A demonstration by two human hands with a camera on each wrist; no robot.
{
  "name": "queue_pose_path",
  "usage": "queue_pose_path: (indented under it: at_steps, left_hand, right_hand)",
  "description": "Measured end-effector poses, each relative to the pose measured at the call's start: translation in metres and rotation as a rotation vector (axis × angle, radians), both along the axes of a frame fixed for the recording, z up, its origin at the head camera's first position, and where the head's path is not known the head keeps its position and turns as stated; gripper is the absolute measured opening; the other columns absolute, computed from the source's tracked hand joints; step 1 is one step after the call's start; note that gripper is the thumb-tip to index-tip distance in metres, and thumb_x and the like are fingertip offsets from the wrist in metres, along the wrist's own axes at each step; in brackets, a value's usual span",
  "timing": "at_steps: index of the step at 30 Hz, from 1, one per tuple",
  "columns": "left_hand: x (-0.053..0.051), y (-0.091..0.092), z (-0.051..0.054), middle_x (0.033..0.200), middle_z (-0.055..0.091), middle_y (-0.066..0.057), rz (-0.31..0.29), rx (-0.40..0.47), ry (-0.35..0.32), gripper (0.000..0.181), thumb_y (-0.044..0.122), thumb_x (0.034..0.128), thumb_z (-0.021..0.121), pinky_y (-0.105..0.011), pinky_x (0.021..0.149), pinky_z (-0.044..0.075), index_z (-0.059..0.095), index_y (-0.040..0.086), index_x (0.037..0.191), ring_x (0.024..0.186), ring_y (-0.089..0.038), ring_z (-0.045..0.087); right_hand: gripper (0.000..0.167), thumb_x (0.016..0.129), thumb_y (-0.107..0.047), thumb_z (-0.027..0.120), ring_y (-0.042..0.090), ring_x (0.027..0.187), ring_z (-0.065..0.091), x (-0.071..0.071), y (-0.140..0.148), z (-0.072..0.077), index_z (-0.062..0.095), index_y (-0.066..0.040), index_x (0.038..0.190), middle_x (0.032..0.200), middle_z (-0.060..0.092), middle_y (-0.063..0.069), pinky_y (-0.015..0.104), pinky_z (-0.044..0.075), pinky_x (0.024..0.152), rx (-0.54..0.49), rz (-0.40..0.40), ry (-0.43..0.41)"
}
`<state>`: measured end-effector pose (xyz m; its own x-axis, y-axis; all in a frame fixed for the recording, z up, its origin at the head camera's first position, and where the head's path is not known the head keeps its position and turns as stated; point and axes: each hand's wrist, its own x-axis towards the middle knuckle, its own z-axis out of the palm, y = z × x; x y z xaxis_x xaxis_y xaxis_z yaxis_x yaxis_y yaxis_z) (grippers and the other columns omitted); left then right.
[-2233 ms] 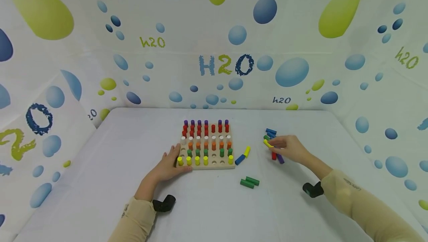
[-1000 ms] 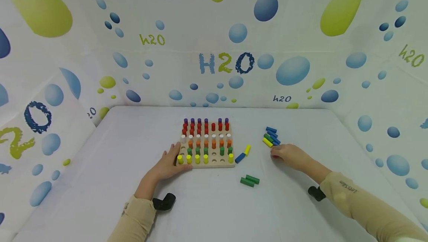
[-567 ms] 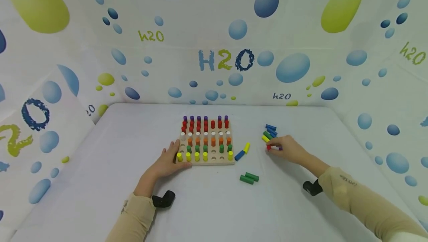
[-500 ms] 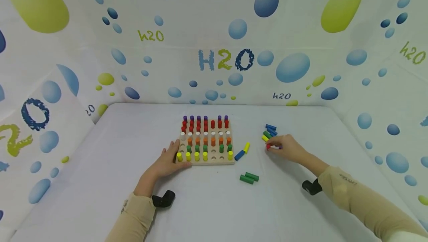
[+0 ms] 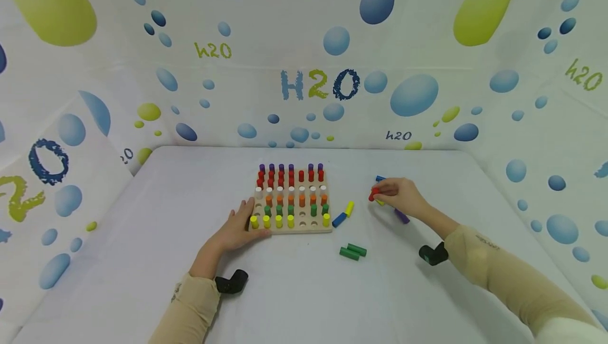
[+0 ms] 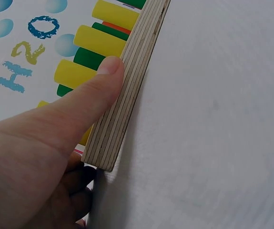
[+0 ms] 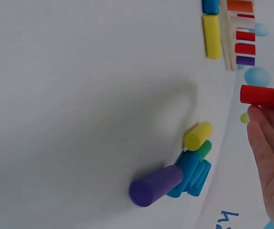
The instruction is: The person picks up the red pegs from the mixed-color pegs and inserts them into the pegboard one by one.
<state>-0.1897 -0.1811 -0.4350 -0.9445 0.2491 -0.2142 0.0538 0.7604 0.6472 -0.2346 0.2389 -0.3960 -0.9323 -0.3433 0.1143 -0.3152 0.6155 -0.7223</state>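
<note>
A wooden pegboard (image 5: 309,230) bears rows of purple, red, white, orange, green and yellow pegs; some holes near its front are bare. My left hand (image 5: 236,230) grips its near left corner. In the left wrist view the thumb lies over the board's layered edge (image 6: 127,90), the fingers along its side. Raised over the table, my right hand (image 5: 404,196) pinches a red peg (image 7: 258,96) between thumb and fingers. Below it lie a purple peg (image 7: 156,186), a yellow peg (image 7: 198,136), a green one and several blue ones, mostly hidden by the hand in the head view.
Right of the board lie a blue peg (image 5: 339,220) and a yellow peg (image 5: 349,208), end to end. Nearer the front are two green pegs (image 5: 349,253). A patterned backdrop (image 5: 214,106) rises behind the white table (image 5: 199,175).
My right hand put a yellow peg back beside the green one, then took the red peg and lifted it up and leftward. The purple peg stays on the table. The left hand keeps its place.
</note>
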Motion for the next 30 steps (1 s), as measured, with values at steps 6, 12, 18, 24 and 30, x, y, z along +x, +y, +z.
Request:
queue_pose_path:
  at_steps: [6, 12, 18, 24, 30]
  left_hand:
    - [-0.001, -0.001, 0.001, 0.157, 0.004, -0.024, -0.014, 0.004, 0.011, 0.108, 0.053, 0.0810, 0.068, -0.055, 0.115, -0.004, 0.006, -0.001, 0.151, 0.144, -0.039, -0.004]
    - [-0.001, -0.001, 0.001, 0.157, 0.004, -0.023, -0.020, 0.001, 0.014, 0.108, 0.054, 0.0811, 0.067, -0.055, 0.115, -0.004, 0.006, -0.001, 0.151, 0.144, -0.039, -0.003]
    - [0.000, -0.002, 0.002, 0.157, 0.005, -0.024, -0.009, 0.000, 0.013, 0.108, 0.054, 0.0809, 0.067, -0.055, 0.115, -0.003, 0.006, 0.000, 0.151, 0.144, -0.039, -0.002]
    - [0.000, -0.003, -0.001, 0.157, 0.005, -0.023, -0.001, -0.005, 0.016, 0.110, 0.057, 0.0798, 0.067, -0.055, 0.115, -0.002, 0.006, 0.001, 0.152, 0.145, -0.038, -0.002]
    - [-0.001, -0.002, -0.003, 0.157, 0.006, -0.021, 0.011, -0.001, 0.019, 0.110, 0.058, 0.0785, 0.068, -0.053, 0.116, -0.002, 0.008, 0.001, 0.152, 0.145, -0.036, -0.002]
  right_hand:
    - [0.027, 0.088, -0.012, 0.067, 0.030, 0.097, 0.067, -0.007, -0.012, 0.006, 0.066, 0.001, 0.112, 0.104, 0.070, 0.016, 0.034, 0.057, 0.081, -0.029, -0.030, -0.031]
    - [0.027, 0.089, -0.013, 0.067, 0.030, 0.097, 0.067, -0.012, -0.030, 0.011, 0.066, 0.001, 0.112, 0.104, 0.070, 0.016, 0.038, 0.056, 0.084, -0.053, -0.023, -0.029]
    - [0.027, 0.089, -0.013, 0.067, 0.028, 0.097, 0.066, -0.019, -0.053, 0.012, 0.066, 0.001, 0.113, 0.106, 0.069, 0.017, 0.036, 0.055, 0.086, -0.088, -0.026, -0.061]
    - [0.027, 0.090, -0.011, 0.066, 0.027, 0.099, 0.065, -0.028, -0.076, 0.011, 0.065, 0.000, 0.114, 0.107, 0.069, 0.016, 0.036, 0.055, 0.087, -0.117, -0.015, -0.078]
    - [0.027, 0.090, -0.014, 0.066, 0.027, 0.099, 0.065, -0.036, -0.094, 0.012, 0.066, -0.001, 0.113, 0.108, 0.069, 0.015, 0.036, 0.054, 0.088, -0.100, -0.023, -0.077]
